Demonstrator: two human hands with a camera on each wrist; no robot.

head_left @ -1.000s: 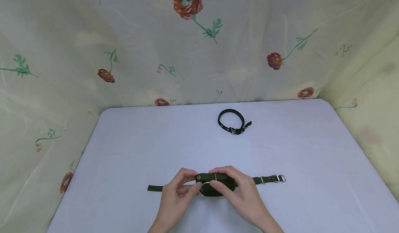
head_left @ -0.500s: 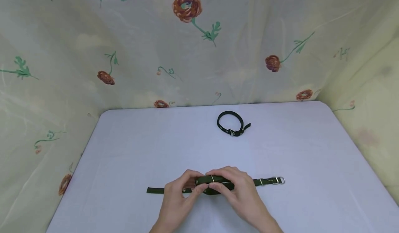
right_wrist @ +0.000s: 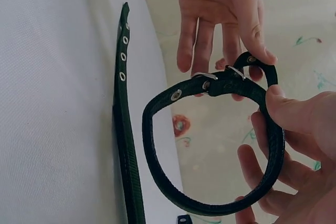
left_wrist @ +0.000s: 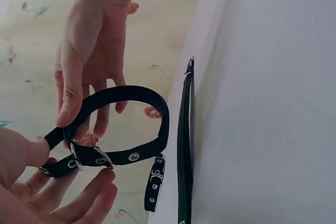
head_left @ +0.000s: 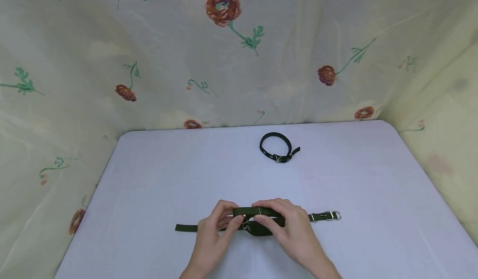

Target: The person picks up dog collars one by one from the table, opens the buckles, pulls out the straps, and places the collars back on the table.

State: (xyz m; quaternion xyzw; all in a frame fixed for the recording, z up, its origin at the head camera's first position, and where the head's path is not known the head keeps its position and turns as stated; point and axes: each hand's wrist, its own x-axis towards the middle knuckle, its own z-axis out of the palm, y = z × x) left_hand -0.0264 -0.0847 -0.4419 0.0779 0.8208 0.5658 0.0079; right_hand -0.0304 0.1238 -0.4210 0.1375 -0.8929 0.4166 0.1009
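Both hands hold a dark green collar, buckled into a loop, above the near middle of the table. My left hand pinches the strap's free end beside the metal buckle, with its fingers under the eyelets. My right hand grips the other side of the strap between thumb and fingers, plainest in the right wrist view. A second green collar lies stretched out flat on the table behind the hands, which hide its middle. Its ringed end shows at the right.
A third dark collar, fastened in a loop, lies toward the back of the white-covered table. A flower-patterned curtain hangs behind the table and along both sides.
The held loop has turned slightly between the hands, and metal fittings now show near my left thumb. Both hands stay at nearly the same place. The other two collars have not moved.
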